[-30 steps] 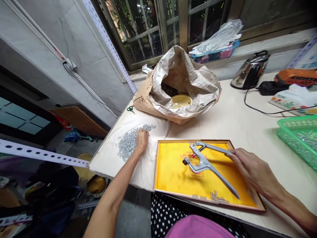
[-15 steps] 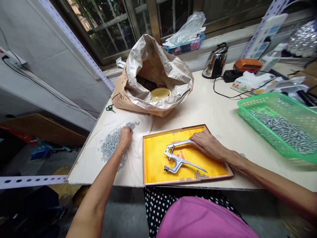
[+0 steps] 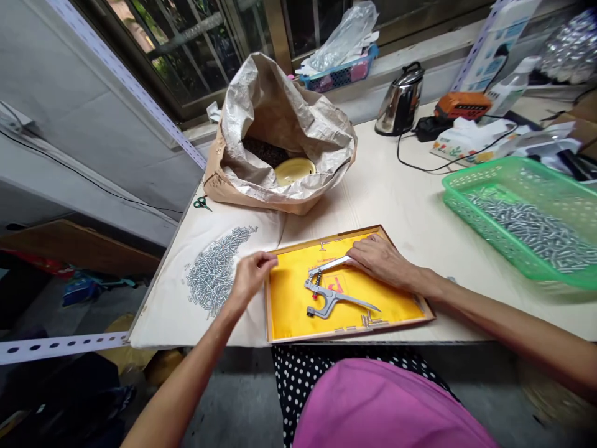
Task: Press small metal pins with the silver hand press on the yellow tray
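A metal press plier (image 3: 332, 294) lies on the yellow lining of a wooden-framed tray (image 3: 396, 314) at the table's front edge. My right hand (image 3: 379, 258) rests on the plier's upper handle, fingers curled over it. My left hand (image 3: 250, 275) hovers just left of the tray's rim, fingers pinched together; what they hold is too small to make out. A heap of small silver metal pieces (image 3: 215, 269) lies on a white cloth (image 3: 163, 308) beside that hand. A few silver pieces (image 3: 368, 322) lie at the tray's near edge.
A large open paper sack (image 3: 280, 140) with a yellow dish inside stands behind the cloth. Green scissors (image 3: 201, 202) lie left of it. A green basket (image 3: 522, 218) of silver pieces sits at the right. A kettle (image 3: 400, 102), cables and boxes are at the back.
My left hand left the heap of silver pieces and moved right toward the tray with fingers pinched. My right hand stayed on the plier handle. The camera shifted slightly.
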Demonstrator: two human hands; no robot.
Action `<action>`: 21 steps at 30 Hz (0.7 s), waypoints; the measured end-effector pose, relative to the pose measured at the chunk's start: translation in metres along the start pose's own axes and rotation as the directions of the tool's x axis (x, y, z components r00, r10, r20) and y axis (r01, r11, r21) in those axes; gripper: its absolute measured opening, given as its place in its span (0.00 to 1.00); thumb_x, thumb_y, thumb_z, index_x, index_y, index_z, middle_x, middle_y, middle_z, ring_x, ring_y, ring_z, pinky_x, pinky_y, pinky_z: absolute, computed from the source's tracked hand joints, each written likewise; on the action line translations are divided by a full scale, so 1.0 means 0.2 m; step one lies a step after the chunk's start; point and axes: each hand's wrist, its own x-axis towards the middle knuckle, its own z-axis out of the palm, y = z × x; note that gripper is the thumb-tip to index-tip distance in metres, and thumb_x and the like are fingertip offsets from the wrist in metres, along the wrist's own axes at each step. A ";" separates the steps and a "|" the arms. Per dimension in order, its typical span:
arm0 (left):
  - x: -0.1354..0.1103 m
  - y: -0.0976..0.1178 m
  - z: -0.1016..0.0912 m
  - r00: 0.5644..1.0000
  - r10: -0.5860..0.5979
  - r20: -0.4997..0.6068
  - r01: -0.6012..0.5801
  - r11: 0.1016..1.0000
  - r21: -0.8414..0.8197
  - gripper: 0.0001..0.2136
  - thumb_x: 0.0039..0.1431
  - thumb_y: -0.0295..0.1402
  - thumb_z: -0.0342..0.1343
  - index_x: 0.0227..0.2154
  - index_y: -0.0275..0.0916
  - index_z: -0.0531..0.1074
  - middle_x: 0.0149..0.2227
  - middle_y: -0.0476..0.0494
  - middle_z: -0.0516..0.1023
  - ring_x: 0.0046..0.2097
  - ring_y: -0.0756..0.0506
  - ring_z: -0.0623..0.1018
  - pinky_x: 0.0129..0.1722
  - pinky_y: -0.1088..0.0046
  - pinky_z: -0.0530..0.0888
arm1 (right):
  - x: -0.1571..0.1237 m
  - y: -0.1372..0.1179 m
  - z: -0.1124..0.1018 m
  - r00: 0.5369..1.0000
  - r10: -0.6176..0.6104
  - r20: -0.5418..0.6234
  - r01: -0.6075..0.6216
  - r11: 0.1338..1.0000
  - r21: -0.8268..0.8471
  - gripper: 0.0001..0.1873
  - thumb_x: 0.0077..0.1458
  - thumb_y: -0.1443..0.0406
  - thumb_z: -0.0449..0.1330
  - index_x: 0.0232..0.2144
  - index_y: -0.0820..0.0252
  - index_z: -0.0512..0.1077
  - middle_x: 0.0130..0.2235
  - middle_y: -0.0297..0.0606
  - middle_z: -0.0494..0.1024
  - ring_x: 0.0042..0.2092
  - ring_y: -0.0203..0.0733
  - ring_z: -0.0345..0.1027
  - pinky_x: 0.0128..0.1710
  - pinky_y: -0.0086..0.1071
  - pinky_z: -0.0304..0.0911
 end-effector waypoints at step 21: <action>-0.37 0.07 0.34 0.976 -0.112 0.188 0.136 0.984 -0.118 0.08 0.52 0.36 0.61 0.28 0.36 0.79 0.32 0.40 0.83 0.34 0.43 0.81 0.35 0.71 0.75 | 0.03 -0.01 -0.02 0.988 -0.090 -0.126 0.074 0.989 -0.131 0.18 0.71 0.61 0.47 0.32 0.60 0.71 0.31 0.37 0.74 0.34 0.42 0.57 0.41 0.39 0.44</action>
